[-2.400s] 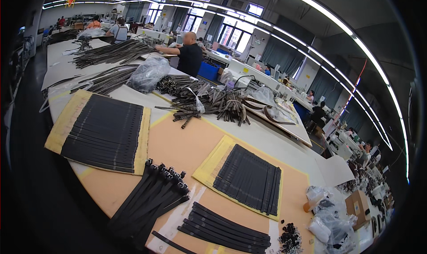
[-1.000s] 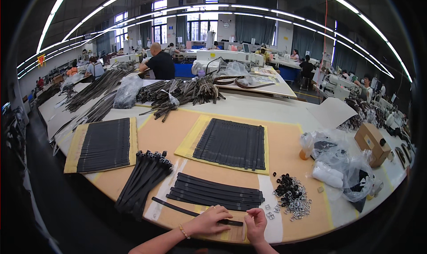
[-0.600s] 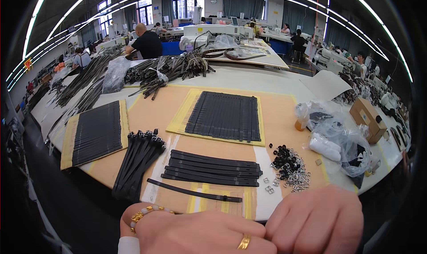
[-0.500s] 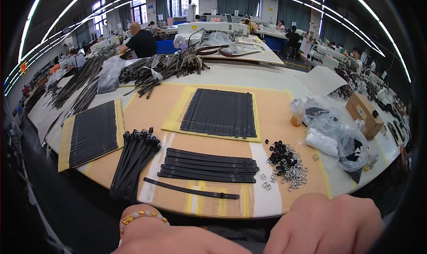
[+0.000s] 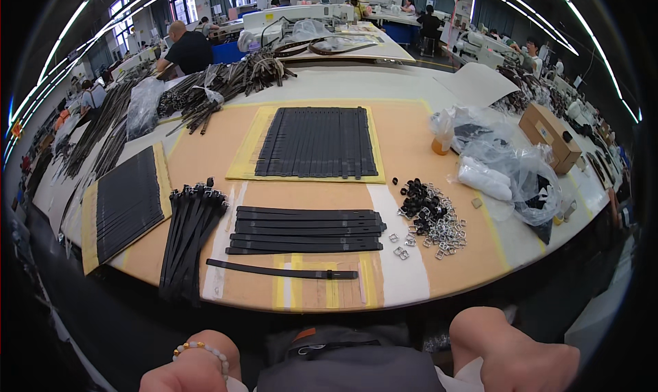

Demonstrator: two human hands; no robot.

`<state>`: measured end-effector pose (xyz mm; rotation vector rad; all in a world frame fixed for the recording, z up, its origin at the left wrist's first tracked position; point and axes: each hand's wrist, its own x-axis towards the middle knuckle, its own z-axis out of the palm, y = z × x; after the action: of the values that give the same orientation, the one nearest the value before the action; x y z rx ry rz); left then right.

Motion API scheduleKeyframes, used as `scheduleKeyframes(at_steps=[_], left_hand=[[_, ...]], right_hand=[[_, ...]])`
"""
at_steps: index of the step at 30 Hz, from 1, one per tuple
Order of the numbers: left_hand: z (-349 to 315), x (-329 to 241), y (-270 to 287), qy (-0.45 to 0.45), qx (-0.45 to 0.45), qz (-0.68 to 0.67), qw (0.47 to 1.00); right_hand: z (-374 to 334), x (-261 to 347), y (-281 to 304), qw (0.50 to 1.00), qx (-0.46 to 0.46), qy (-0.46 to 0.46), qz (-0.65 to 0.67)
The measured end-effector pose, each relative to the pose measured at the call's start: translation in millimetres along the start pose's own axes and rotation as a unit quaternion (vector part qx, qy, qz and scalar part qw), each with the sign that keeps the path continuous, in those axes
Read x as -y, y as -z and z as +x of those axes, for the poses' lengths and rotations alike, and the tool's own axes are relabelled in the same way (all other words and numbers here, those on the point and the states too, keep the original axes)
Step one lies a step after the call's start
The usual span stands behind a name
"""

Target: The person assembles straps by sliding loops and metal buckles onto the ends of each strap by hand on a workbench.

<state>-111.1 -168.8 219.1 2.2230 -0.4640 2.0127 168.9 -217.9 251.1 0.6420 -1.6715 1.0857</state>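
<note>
My left hand (image 5: 179,377), with a beaded bracelet (image 5: 204,351) at its wrist, is low at the lower edge. My right hand (image 5: 528,364) is at the lower right, its back showing. Both are in front of the table, touching nothing on it; their fingers are hidden or cut off. Closest to me on the table lies a single black strap (image 5: 274,269) with a small loop near its right end. Behind it is a row of several black straps (image 5: 305,230). A bundle of black straps with metal buckles (image 5: 188,238) hangs over the front edge at the left.
Yellow-edged boards bear black straps, one at centre (image 5: 317,141), one at left (image 5: 130,203). Right of the row lie metal buckles (image 5: 445,234) and black loops (image 5: 419,198). Beyond are plastic bags (image 5: 504,155), a cardboard box (image 5: 550,138) and strap heaps (image 5: 236,83). People work farther back.
My hands have drawn apart and sunk toward the lower edge, uncovering my dark-clothed lap between them. The view has shifted, so the table sits higher and farther left. The straps lie as before.
</note>
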Motion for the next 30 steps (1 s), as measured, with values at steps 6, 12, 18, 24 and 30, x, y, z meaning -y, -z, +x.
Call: scheduleKeyframes(at_steps=[6,12,18,24,30], left_hand=[[-86.1,28.4,-37.2,0.143,0.042,0.08,0.986],[-181.3,87.4,-51.7,0.414,0.334,0.17,0.83],[-201.5,97.7,-64.3,0.468,0.412,0.13,0.771],[-230.8,109.0,-62.0,0.491,0.413,0.068,0.764],[-231.6,114.2,-56.2,0.522,0.405,0.057,0.748]], right_hand=[[-30.2,-4.4,11.5,0.992,-0.121,-0.027,-0.013],[-56.1,17.9,-30.9,0.952,-0.3,-0.056,-0.007],[-70.7,-0.6,-19.2,0.969,-0.245,0.003,-0.042],[-78.6,9.5,23.9,0.987,-0.116,-0.059,-0.089],[-171.5,7.7,70.6,0.701,-0.278,-0.53,-0.389]])
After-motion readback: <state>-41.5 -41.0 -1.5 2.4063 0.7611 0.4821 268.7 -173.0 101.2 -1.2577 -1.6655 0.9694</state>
